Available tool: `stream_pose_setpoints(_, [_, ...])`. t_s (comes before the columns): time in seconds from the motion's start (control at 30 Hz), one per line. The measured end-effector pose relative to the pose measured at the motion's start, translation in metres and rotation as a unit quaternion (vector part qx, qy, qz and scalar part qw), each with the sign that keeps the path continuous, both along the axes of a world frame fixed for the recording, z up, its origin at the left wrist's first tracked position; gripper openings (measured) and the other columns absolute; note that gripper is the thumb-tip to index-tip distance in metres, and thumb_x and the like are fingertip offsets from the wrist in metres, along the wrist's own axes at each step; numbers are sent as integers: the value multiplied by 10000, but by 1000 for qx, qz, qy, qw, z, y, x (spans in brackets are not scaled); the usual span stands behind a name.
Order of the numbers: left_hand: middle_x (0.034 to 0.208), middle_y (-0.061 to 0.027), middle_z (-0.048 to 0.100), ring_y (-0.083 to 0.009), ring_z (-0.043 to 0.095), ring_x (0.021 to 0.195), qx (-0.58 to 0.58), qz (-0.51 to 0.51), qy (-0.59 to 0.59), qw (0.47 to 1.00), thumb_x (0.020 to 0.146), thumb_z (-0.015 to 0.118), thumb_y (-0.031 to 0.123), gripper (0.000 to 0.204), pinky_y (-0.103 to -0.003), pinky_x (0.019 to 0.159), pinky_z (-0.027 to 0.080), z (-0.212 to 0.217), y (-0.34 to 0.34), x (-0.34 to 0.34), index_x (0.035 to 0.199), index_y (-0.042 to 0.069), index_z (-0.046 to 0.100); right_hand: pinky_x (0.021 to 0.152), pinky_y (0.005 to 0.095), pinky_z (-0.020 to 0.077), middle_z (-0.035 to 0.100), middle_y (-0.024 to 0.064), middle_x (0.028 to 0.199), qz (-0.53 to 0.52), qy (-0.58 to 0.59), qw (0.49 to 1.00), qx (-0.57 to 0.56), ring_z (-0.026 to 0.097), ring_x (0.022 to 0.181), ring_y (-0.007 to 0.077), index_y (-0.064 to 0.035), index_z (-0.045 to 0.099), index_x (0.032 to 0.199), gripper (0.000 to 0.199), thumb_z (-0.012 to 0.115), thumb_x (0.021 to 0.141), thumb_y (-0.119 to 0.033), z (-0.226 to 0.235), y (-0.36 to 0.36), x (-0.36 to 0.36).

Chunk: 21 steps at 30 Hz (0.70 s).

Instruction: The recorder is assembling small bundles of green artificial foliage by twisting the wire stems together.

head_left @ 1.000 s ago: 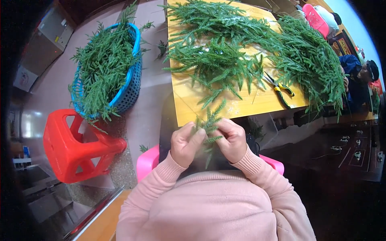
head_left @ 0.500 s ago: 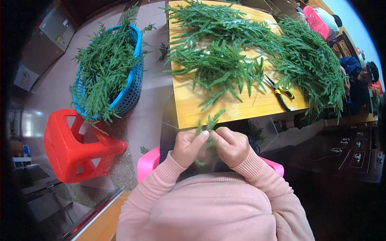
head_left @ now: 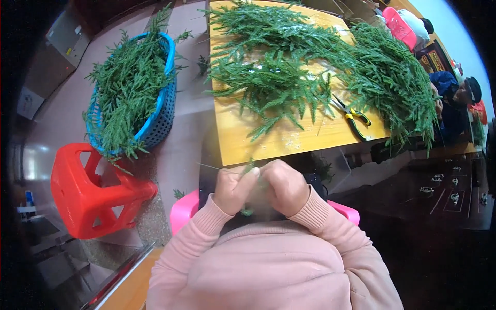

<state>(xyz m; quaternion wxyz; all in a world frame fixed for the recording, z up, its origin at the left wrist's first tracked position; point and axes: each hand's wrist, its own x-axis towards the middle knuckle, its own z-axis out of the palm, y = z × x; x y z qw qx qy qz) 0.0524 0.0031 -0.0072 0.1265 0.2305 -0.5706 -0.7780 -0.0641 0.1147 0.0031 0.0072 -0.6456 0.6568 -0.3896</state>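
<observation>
Green sprig (head_left: pixel 250 168) near table edge (head_left: pixel 289 155)

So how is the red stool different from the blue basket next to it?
The red stool lies tipped on its side and holds nothing; the blue basket sits upright, packed with green sprigs. The stool has solid walls with cut-outs, while the basket is fine mesh. Both look like plastic and sit on the floor.

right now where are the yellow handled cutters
In the head view the yellow-handled cutters lie on the wooden table, toward its right near edge, in the gap between the middle heap of green sprigs and the right heap.
</observation>
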Motion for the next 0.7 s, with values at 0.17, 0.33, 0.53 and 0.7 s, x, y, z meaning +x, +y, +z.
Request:
stream_pose_setpoints(0.17, [541, 9, 501, -62, 430, 420, -172, -74, 59, 981, 903, 512, 242, 293, -197, 397, 321, -2, -12, 10, 706, 33, 567, 627, 277, 475, 566, 123, 770, 97, -452, 876, 139, 569, 706, 186, -44, 464, 717, 200, 625, 672, 66, 22, 11, -5])
stream_pose_setpoints(0.33, [535, 37, 472, -37, 397, 431, 58, -157, 24, 986, 925, 511, 270, 314, -200, 398, 298, 6, -11, 6, 706, 47, 548, 619, 280, 469, 573, 101, 758, 42, -393, 910, 121, 571, 686, 165, -45, 484, 742, 185, 620, 681, 65, 24, 14, -3])
stream_pose_setpoints(0.53, [528, 44, 464, -23, 393, 442, 40, -103, -7, 994, 928, 506, 302, 326, -192, 400, 286, -4, -11, 1, 726, 52, 559, 634, 315, 489, 596, 73, 762, -27, 22, 999, -7, 592, 682, 209, -37, 570, 821, 215, 661, 641, 39, 17, 6, -5])
stream_pose_setpoints(0.7, [546, 4, 486, -43, 354, 357, 175, -72, -7, 982, 936, 470, 322, 351, -174, 359, 274, -3, -10, 2, 715, 54, 518, 630, 353, 497, 601, 79, 756, 10, 80, 997, -1, 592, 671, 257, -25, 600, 905, 295, 663, 621, 19, 31, 4, -10])
